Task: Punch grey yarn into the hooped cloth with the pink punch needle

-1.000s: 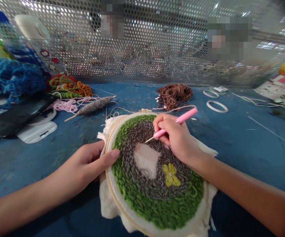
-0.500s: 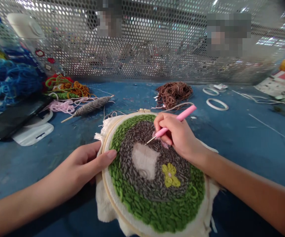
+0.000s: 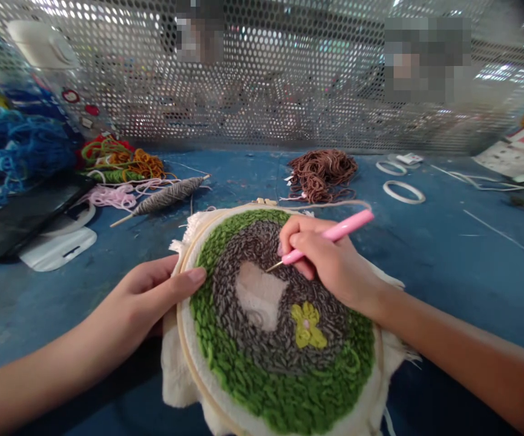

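My left hand (image 3: 153, 297) grips the left rim of a round embroidery hoop (image 3: 192, 354), thumb on top and fingers hidden beneath. Cream cloth stretched in the hoop carries a green yarn ring (image 3: 244, 387), a grey yarn area (image 3: 230, 303) inside it and a yellow flower (image 3: 307, 327). A bare cloth patch (image 3: 259, 297) shows near the middle. My right hand (image 3: 325, 260) holds a pink punch needle (image 3: 346, 227) like a pen. Its metal tip meets the upper edge of the bare patch. Grey yarn trails from the handle's top end.
Brown yarn (image 3: 323, 172) lies behind the hoop, with white rings (image 3: 404, 191) to its right. Left are a stick wound with grey yarn (image 3: 169, 197), a dark phone (image 3: 26, 215), blue yarn (image 3: 17, 148) and bottles. A perforated metal screen (image 3: 266, 91) stands at the back.
The punch needle's handle has tipped lower and to the right, its tip staying by the bare patch's upper edge. The hoop and my left hand appear slightly further left.
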Demonstrator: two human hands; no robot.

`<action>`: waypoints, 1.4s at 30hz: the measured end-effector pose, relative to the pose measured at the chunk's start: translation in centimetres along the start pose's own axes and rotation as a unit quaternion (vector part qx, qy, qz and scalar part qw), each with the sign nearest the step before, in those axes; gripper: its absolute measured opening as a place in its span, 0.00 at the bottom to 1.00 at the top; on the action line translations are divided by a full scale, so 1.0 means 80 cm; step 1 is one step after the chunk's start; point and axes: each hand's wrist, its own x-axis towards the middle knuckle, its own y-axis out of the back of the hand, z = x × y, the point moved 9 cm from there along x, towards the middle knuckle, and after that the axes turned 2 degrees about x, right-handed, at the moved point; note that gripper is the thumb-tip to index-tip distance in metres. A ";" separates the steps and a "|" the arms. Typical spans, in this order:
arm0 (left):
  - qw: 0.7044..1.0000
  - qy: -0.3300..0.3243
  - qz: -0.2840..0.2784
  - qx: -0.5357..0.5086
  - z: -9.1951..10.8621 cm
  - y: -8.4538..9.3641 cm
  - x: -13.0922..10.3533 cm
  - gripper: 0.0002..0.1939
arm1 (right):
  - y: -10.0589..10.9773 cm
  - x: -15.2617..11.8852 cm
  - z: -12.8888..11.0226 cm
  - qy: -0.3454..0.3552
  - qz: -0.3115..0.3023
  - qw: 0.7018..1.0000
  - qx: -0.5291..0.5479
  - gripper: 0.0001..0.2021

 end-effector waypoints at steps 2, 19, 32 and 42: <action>0.997 0.024 -0.016 -0.066 -0.005 -0.004 0.000 0.07 | -0.019 -0.006 -0.013 0.034 -0.057 0.992 -0.109 0.09; 0.991 0.041 0.075 -0.102 0.001 0.003 -0.007 0.13 | -0.015 -0.006 -0.012 0.037 -0.051 0.995 -0.079 0.10; 0.992 0.041 0.070 -0.097 -0.020 0.023 0.006 0.21 | -0.004 -0.007 -0.011 0.034 -0.002 0.999 -0.014 0.10; 0.989 0.005 0.000 -0.145 -0.018 0.015 -0.004 0.15 | -0.020 -0.011 -0.017 0.034 -0.059 0.995 -0.077 0.10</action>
